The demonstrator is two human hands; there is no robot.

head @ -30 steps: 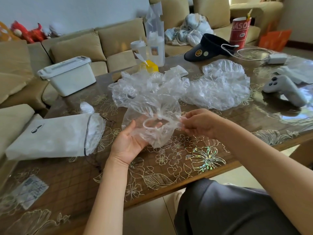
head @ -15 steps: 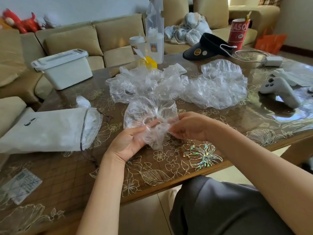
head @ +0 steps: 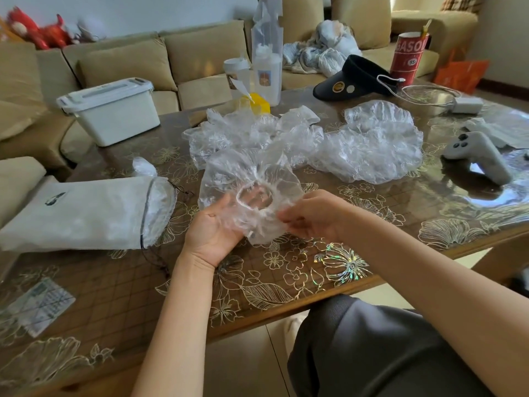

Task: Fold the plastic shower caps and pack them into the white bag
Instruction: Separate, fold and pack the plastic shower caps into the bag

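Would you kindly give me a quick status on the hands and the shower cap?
Left hand and right hand grip one shower cap, not yet folded. White bag lies left, mouth toward hands. Loose caps piled behind, not blocking.

We sit in a home living room: beige sofas (head: 123, 64) flank the floral coffee table (head: 286, 270), plush toys (head: 43, 31) top one sofa, and a game controller (head: 478, 156) lies on the table.
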